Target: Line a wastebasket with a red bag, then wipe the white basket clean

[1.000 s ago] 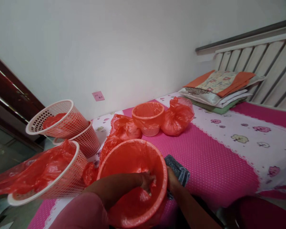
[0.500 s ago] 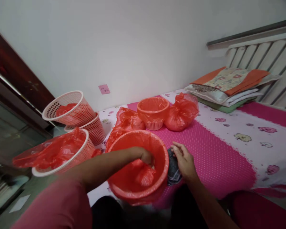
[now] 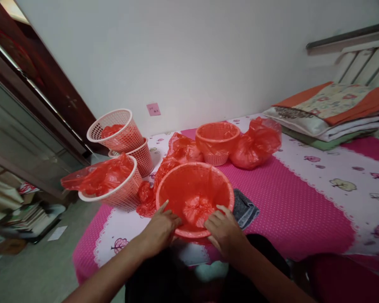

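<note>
A round basket lined with a red plastic bag (image 3: 195, 198) sits on the pink bed right in front of me. My left hand (image 3: 160, 227) rests on its near left rim, fingers curled over the bag's edge. My right hand (image 3: 223, 227) holds the near right rim the same way. A bunched knot of red plastic lies inside at the bottom. A folded grey cloth (image 3: 244, 208) lies just right of the basket.
To the left, three white mesh baskets (image 3: 116, 128) with red bags are stacked tilted. A smaller lined basket (image 3: 217, 144) and a tied red bag (image 3: 258, 143) sit behind. Folded bedding (image 3: 328, 113) lies at the far right. Floor and a dark cabinet are left of the bed (image 3: 287, 206).
My left hand came out of the lined basket and now grips its near rim. My right hand moved from the grey cloth to the rim. The view shifted right and down.
</note>
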{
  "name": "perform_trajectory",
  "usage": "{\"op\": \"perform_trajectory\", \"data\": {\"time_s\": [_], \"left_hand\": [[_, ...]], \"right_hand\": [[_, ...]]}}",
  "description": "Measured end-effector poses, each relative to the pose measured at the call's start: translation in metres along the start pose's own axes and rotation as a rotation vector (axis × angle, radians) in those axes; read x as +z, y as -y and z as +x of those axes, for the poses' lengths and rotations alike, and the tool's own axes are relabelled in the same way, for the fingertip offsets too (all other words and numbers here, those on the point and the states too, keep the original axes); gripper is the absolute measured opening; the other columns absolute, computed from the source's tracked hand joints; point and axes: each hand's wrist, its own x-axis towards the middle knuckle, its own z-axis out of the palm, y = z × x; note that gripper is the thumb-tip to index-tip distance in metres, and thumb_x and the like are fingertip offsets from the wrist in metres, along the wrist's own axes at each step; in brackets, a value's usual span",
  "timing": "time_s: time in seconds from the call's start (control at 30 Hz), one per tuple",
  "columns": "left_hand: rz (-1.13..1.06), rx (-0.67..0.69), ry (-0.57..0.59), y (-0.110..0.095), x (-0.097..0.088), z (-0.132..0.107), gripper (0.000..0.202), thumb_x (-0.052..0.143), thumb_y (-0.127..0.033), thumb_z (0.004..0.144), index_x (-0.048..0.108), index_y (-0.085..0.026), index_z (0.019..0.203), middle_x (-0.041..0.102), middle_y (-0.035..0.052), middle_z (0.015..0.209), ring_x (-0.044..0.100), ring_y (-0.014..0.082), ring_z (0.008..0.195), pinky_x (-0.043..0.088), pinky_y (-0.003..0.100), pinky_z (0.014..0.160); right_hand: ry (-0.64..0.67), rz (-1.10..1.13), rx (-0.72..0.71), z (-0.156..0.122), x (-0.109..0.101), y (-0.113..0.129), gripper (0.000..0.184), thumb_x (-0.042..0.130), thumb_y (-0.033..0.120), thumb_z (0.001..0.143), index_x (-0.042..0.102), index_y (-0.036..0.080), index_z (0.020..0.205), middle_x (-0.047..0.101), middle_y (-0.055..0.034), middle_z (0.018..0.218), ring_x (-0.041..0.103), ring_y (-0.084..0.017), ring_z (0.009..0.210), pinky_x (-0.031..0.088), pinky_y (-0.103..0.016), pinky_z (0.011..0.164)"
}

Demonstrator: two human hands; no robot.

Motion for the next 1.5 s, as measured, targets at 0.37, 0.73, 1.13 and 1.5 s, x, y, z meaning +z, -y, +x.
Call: {"op": "perform_trajectory", "data": {"time_s": [0.37,0.73,1.13,1.5], "left_hand": [[-0.306,-0.037,-0.189,0.005,-0.013,0.008,0.038,0.086,-0.018,0.071,0.078,-0.029,0.107,0.077,0.0076,0.118,0.067,0.0333,0.123,0.018,0.057,0.131],[-1.301,-0.814,-1.141,-0.027,0.087,-0.034,0.039,0.081,-0.042,0.081,0.064,-0.022,0.110,0.072,0.0099,0.117,0.070,0.0287,0.115,0.058,0.044,0.100],[-2.440,-0.787,-0.626,-0.040,0.129,0.014,0.022,0.073,0.000,0.083,0.061,-0.018,0.080,0.073,0.0024,0.077,0.075,0.0152,0.067,0.059,0.024,0.066],[-1.662,-0.987,-1.212,0.012,0.128,0.010,0.007,0.060,-0.020,0.095,0.066,-0.018,0.092,0.073,0.0021,0.090,0.071,0.0127,0.079,0.056,0.021,0.074]], "right_hand": [[0.070,0.056,0.041,0.011,-0.023,-0.012,0.021,0.070,0.012,0.089,0.072,0.022,0.108,0.077,-0.0079,0.105,0.067,-0.029,0.104,0.040,-0.056,0.114],[-0.373,0.813,1.124,-0.066,-0.008,-0.014,0.045,0.074,0.057,0.079,0.073,0.021,0.106,0.077,-0.0104,0.092,0.072,-0.028,0.080,0.057,-0.040,0.069],[-0.378,1.646,1.286,-0.052,0.047,0.000,0.045,0.094,0.041,0.056,0.061,0.025,0.082,0.059,0.0027,0.073,0.051,-0.013,0.056,0.038,-0.024,0.048],[-0.657,1.127,1.298,-0.058,0.029,-0.058,0.054,0.082,0.053,0.063,0.070,0.022,0.106,0.079,-0.0115,0.108,0.077,-0.027,0.095,0.062,-0.038,0.077]]}}
